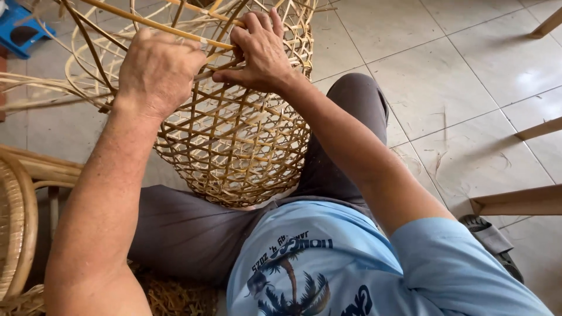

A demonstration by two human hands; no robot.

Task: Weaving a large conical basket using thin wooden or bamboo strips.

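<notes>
The floor [468,76] is pale square tile, scuffed and littered with thin shavings toward the right of the frame. Light wooden furniture legs [518,202] jut in at the right edge, a blue plastic stool [17,29] sits in the upper left corner, and a curved rattan frame [20,216] fills the lower left, with a mat of straw-like fibre [170,295] beneath the seated person.

The person, in a light blue shirt [351,263] and grey trousers [187,228], has an open-weave bamboo basket [234,146] resting on the lap at centre frame, its unfinished rim and loose strips [35,82] fanning toward the upper left.

The left hand [157,70] lies over the basket's upper wall, its fingers curled down out of sight among the strips; whether they pinch one I cannot tell. The right hand [260,50] clamps the rim just beside it, fingers [253,23] hooked over the top edge and thumb pressed on the weave.
</notes>
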